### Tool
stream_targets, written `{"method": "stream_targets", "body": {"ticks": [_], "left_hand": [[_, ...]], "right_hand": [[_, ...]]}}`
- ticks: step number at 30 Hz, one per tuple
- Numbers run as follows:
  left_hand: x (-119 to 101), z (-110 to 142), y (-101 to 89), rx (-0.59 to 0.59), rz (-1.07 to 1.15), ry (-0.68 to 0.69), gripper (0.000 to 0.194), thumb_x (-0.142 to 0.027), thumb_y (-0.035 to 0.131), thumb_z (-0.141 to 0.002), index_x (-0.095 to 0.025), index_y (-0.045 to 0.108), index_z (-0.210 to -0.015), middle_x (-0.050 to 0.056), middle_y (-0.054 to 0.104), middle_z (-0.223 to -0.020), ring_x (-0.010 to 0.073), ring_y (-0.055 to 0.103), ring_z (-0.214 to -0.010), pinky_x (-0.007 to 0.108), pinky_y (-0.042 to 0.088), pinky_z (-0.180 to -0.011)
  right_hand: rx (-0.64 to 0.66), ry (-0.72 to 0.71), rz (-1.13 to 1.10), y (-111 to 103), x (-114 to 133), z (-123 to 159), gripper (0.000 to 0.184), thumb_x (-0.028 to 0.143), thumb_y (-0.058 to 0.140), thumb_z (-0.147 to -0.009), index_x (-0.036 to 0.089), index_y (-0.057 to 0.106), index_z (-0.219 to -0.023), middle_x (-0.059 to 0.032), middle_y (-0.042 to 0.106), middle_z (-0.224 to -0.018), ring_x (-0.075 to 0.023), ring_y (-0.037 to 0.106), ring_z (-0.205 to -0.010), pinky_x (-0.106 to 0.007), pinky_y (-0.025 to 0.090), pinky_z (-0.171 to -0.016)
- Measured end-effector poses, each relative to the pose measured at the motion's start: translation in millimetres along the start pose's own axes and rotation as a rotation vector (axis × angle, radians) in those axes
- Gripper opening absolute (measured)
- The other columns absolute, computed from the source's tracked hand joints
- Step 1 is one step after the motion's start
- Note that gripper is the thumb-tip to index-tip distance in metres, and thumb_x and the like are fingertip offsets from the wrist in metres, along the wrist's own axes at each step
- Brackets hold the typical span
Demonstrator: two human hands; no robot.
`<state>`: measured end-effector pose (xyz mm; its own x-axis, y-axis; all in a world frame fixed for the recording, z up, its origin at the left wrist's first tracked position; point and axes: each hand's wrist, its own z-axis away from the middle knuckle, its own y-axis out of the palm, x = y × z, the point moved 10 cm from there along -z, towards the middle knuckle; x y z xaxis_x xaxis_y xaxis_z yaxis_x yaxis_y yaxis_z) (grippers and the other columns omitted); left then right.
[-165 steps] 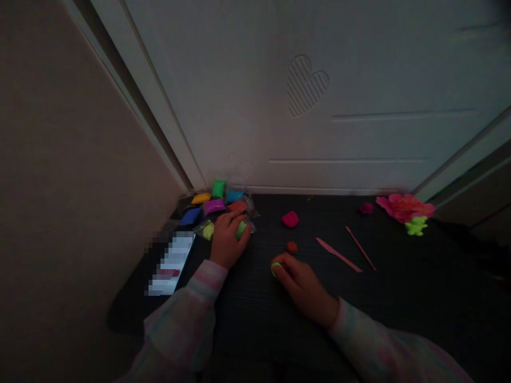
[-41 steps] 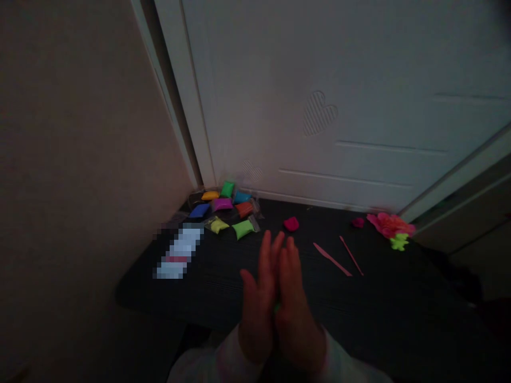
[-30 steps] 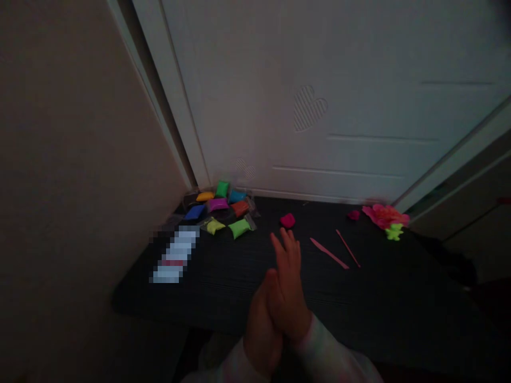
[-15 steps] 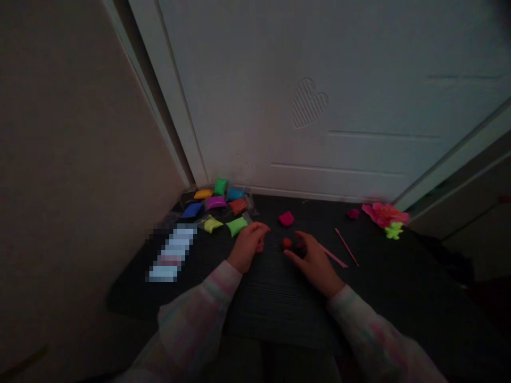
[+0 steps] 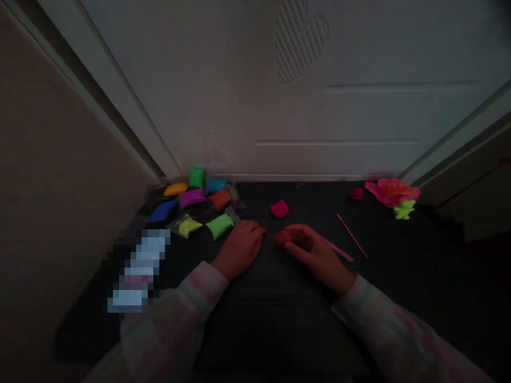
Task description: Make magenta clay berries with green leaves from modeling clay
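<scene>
Reddish clay ball [image 5: 282, 238] at centre bench [image 5: 275, 324], right hand [image 5: 319, 259] pinching it! Left hand [image 5: 240, 248] palm-down, fingers curled, contents unclear; room near, between the sleeves [image 5: 383, 316], far edge by the door [image 5: 223, 80].

Ball [image 5: 282, 237], red-orange; two lumps [image 5: 279, 209], deep pink; packets [image 5: 219, 226] in yellow, orange, greens, blues and purple; stick [image 5: 351, 235] and flat tool [image 5: 340, 250], pink; flower [image 5: 389, 192], pink with coral; figure [image 5: 404, 210], lime; sleeves [image 5: 189, 298], pale plaid in pink and teal; table [image 5: 259, 324], black, finely grained; door [image 5: 239, 80], greyish white, its hearts [image 5: 293, 48] striped.
</scene>
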<state>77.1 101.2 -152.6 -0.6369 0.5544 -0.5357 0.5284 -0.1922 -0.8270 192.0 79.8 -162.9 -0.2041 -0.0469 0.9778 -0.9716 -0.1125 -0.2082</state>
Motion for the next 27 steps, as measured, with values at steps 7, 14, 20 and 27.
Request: {"method": "stream_targets", "body": {"ticks": [7,14,20,27], "left_hand": [[-7.5,0.2,-1.2,-0.032,-0.177,0.091,0.023,-0.021,0.043,-0.082,-0.014,0.056,-0.099,0.008,0.056,-0.097,0.0194,0.049,-0.093,0.037,0.042,-0.084],[-22.8,8.6,-29.9,-0.220,-0.013,0.151,0.030,-0.022,0.048,-0.081,-0.012,0.053,-0.108,0.009,0.060,-0.099,0.0172,0.051,-0.096,0.034,0.041,-0.086],[-33.8,11.2,-14.1,-0.101,0.064,0.291,0.025,-0.027,0.054,-0.079,-0.017,0.059,-0.101,0.005,0.066,-0.092,0.0149,0.055,-0.091,0.031,0.043,-0.081],[-35.3,10.7,-6.2,-0.087,-0.088,0.351,0.021,-0.028,0.052,-0.080,-0.020,0.061,-0.097,0.003,0.066,-0.091,0.0163,0.055,-0.090,0.034,0.043,-0.081]], "right_hand": [[0.072,0.142,-0.192,8.5,-4.5,6.8,0.028,0.027,0.059,-0.074,0.023,0.055,-0.101,-0.0031,0.062,-0.101,-0.0138,0.060,-0.091,-0.031,0.049,-0.082],[0.001,0.034,-0.053,1.8,1.8,7.6,0.034,0.024,0.058,-0.074,0.023,0.050,-0.108,-0.0035,0.060,-0.100,-0.0138,0.060,-0.088,-0.033,0.050,-0.082],[0.067,-0.077,0.313,8.4,8.7,7.0,0.018,0.022,0.055,-0.077,0.020,0.054,-0.095,-0.0037,0.064,-0.095,-0.0165,0.060,-0.089,-0.036,0.049,-0.082],[0.039,-0.240,0.593,8.4,19.2,6.5,0.015,0.021,0.056,-0.077,0.017,0.060,-0.091,-0.0068,0.065,-0.095,-0.0196,0.058,-0.092,-0.039,0.046,-0.084]]}}
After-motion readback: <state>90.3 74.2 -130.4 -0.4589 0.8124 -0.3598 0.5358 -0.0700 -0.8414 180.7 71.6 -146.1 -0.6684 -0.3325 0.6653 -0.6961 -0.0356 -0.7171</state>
